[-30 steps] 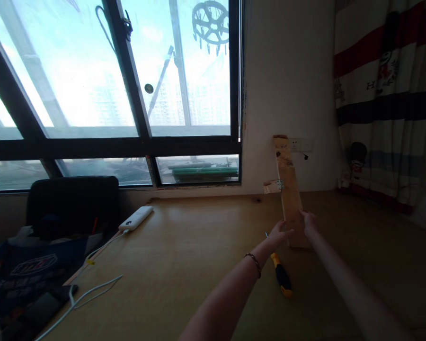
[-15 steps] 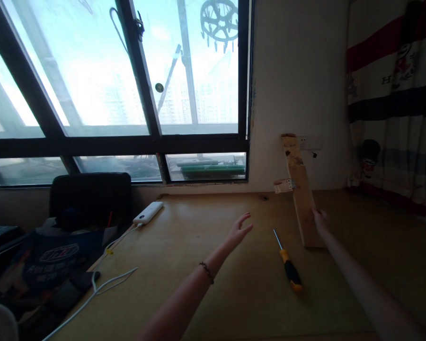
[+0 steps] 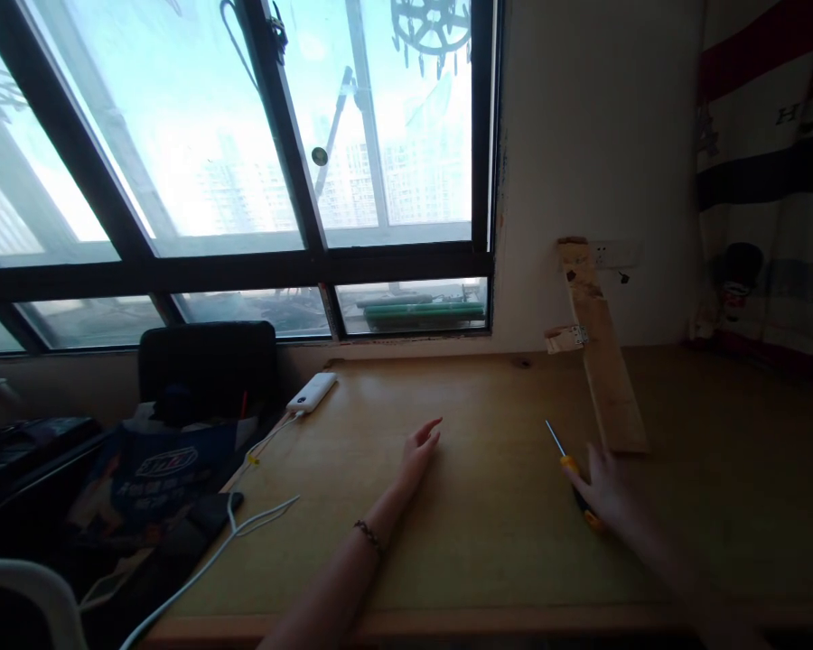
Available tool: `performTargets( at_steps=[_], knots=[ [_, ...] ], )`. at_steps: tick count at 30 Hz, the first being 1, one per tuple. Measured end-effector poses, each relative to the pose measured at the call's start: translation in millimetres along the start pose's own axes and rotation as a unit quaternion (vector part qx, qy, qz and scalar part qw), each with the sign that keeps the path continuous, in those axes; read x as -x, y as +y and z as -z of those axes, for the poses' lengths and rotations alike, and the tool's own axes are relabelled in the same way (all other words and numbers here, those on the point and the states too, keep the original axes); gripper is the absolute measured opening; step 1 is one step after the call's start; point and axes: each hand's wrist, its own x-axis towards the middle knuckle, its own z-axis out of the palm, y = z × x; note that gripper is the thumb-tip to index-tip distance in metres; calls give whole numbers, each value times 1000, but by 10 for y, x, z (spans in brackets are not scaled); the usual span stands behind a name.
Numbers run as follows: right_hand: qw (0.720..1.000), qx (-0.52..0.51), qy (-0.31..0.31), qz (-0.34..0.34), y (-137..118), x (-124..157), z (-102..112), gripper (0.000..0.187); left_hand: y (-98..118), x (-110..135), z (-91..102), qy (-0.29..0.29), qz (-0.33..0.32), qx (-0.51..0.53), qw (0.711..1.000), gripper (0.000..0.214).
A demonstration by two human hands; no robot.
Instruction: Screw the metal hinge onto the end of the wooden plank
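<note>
A screwdriver (image 3: 584, 507) with a yellow and black handle lies on the table, its metal shaft aimed at the window. My right hand (image 3: 604, 492) is over the handle, thumb and fingers apart; part of the handle is hidden beneath it, and I cannot tell whether they touch. Just beyond, a wooden board (image 3: 610, 375) stands tilted with its upper end by the wall. A metal hinge (image 3: 578, 336) joins a small wood piece (image 3: 561, 339) to the board's left side. My left hand (image 3: 420, 449) is low over the middle of the table, holding nothing, fingers apart.
A white power bank (image 3: 313, 393) with a white cable (image 3: 223, 548) lies along the table's left edge. Left of the table are a black chair (image 3: 207, 361) and a blue bag (image 3: 169, 469). A wall socket (image 3: 613, 254) sits behind the board, and a curtain (image 3: 765, 194) hangs at right.
My right hand has let go of the board and moved down and left to the screwdriver. The board stands by itself. My left hand has drawn back slightly, and the camera view has shifted.
</note>
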Motion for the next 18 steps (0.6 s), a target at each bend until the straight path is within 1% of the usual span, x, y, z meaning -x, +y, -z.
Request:
performTargets(
  at_steps=[2, 3, 4, 6, 8, 10, 13, 16, 18],
  knots=[
    [998, 62, -28, -11, -85, 297, -123, 51, 30, 3, 41, 9, -7, 4, 1000, 38],
    [996, 84, -35, -14, -117, 387, -174, 45, 38, 4, 57, 11, -14, 7, 1000, 38],
    [994, 101, -39, -17, -144, 437, -214, 38, 41, 8, 71, 10, -22, 7, 1000, 37],
    [992, 121, -42, -20, -196, 426, -262, 28, 33, 21, 88, 6, -41, -3, 999, 36],
    [990, 129, -44, -22, -257, 299, -268, 25, 19, 39, 90, 8, -63, -36, 997, 34],
    [990, 128, -42, -28, -329, 102, -242, 26, 10, 58, 78, 14, -90, -86, 992, 31],
    [991, 120, -29, -47, -422, -218, -195, 31, 11, 77, 58, -4, -142, -149, 979, 27],
    [991, 112, -32, -72, -430, -438, -207, 33, 14, 81, 60, -28, -176, -171, 969, 25],
    [990, 109, -37, -85, -381, -492, -252, 33, 14, 79, 71, -25, -182, -178, 967, 25]
  ],
)
